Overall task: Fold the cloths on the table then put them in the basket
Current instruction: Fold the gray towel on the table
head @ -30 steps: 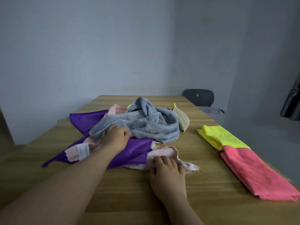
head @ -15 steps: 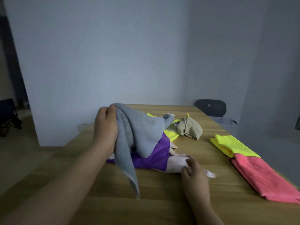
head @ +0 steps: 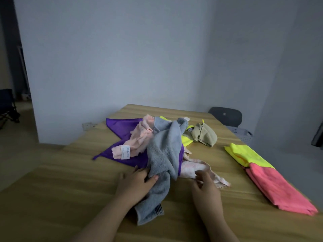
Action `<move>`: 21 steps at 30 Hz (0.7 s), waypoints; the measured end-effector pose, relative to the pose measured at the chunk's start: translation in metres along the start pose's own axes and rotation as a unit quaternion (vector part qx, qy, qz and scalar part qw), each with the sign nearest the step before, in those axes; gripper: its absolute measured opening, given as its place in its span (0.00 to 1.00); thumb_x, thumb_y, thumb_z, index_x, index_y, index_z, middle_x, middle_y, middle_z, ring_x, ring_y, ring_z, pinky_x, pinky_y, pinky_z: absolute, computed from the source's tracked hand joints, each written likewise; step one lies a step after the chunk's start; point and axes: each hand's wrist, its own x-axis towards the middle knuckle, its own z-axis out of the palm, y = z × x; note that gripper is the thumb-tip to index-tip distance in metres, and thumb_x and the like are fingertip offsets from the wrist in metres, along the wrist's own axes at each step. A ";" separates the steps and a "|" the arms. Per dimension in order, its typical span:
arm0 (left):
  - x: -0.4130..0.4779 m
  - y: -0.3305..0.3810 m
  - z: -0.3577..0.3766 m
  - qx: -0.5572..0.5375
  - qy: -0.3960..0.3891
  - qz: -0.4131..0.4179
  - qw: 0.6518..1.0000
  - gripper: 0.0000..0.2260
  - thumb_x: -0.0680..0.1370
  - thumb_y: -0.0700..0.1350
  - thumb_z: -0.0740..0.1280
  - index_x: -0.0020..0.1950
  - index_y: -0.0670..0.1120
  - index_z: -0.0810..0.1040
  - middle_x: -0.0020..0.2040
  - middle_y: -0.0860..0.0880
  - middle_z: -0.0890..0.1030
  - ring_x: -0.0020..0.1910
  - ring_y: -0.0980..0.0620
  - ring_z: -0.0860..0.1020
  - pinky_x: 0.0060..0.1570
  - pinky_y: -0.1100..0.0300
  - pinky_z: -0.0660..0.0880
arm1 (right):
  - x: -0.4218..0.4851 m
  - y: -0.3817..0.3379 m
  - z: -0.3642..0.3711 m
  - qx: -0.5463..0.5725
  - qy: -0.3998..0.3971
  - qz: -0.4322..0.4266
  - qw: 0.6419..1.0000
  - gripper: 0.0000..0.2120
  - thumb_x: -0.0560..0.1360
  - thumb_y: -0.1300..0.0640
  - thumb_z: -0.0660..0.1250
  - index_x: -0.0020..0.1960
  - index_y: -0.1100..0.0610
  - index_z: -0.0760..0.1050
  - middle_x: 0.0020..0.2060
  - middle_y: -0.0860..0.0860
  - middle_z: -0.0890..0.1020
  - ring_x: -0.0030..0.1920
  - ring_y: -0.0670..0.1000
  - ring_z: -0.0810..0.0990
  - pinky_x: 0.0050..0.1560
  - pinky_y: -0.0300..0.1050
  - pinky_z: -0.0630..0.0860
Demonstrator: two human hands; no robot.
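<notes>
Head view of a wooden table with a heap of unfolded cloths at its centre.

The left hand, at 6 o'clock of the heap, grips a grey towel, its fingers curled round a bunched part. The towel runs from the top of the heap down to the near table edge, where its striped end lies flat.

The right hand, at 5 o'clock of the heap, has its fingers curled at the edge of a pale patterned cloth; whether it pinches the cloth cannot be told.

Under the towel lie a purple cloth, spread toward 10 o'clock, and a pink cloth with a white label. A yellow cloth shows at 1 o'clock of the heap, touching a crumpled khaki cloth.

At 3 o'clock, well apart from the heap, a folded yellow cloth overlaps a folded coral cloth.

The basket stands beyond the table's edge at 2 o'clock, beside a dark chair.
</notes>
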 end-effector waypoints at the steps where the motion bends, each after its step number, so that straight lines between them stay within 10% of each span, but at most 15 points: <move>1: -0.001 -0.002 0.000 -0.049 0.006 -0.006 0.999 0.14 0.78 0.62 0.54 0.57 0.61 0.75 0.61 0.58 0.76 0.65 0.53 0.71 0.68 0.45 0.62 | 0.002 0.001 0.001 0.002 -0.001 0.005 1.000 0.16 0.76 0.57 0.62 0.64 0.52 0.71 0.58 0.50 0.79 0.58 0.50 0.77 0.53 0.43 0.71; 5: -0.002 0.002 -0.007 -0.317 0.035 -0.040 0.947 0.08 0.79 0.49 0.63 0.41 0.51 0.79 0.36 0.54 0.83 0.38 0.58 0.80 0.40 0.58 0.75 | 0.007 0.003 0.003 0.017 -0.014 0.030 0.999 0.17 0.75 0.56 0.62 0.63 0.50 0.70 0.56 0.48 0.79 0.54 0.49 0.78 0.50 0.44 0.72; 10: 0.000 0.018 -0.022 -0.540 0.097 -0.078 0.832 0.09 0.78 0.41 0.62 0.44 0.54 0.78 0.40 0.54 0.82 0.41 0.57 0.79 0.37 0.62 0.71 | 0.006 -0.007 0.001 0.048 -0.032 -0.019 0.998 0.15 0.75 0.56 0.65 0.61 0.47 0.71 0.53 0.44 0.79 0.45 0.40 0.78 0.45 0.39 0.71; 14: -0.011 0.023 -0.017 -0.486 -0.020 0.014 0.873 0.09 0.78 0.47 0.62 0.49 0.63 0.75 0.51 0.59 0.79 0.45 0.68 0.79 0.38 0.71 0.74 | 0.002 -0.030 -0.003 0.269 -0.140 0.007 0.953 0.09 0.77 0.52 0.63 0.55 0.40 0.72 0.51 0.41 0.80 0.49 0.40 0.79 0.49 0.37 0.76; 18: -0.022 0.028 -0.001 -0.302 -0.174 0.147 0.926 0.07 0.75 0.58 0.66 0.51 0.70 0.76 0.63 0.62 0.72 0.62 0.70 0.68 0.60 0.72 0.65 | 0.006 -0.030 -0.004 0.529 -0.213 0.179 0.802 0.19 0.76 0.48 0.62 0.64 0.52 0.72 0.58 0.56 0.80 0.59 0.58 0.78 0.63 0.58 0.71; 21: -0.028 0.035 0.001 -0.355 -0.112 0.180 0.910 0.08 0.70 0.61 0.65 0.46 0.66 0.82 0.52 0.59 0.83 0.56 0.66 0.77 0.54 0.74 0.69 | 0.010 -0.020 -0.008 0.528 -0.180 0.187 0.809 0.17 0.74 0.62 0.64 0.63 0.61 0.73 0.53 0.63 0.81 0.55 0.63 0.79 0.61 0.61 0.72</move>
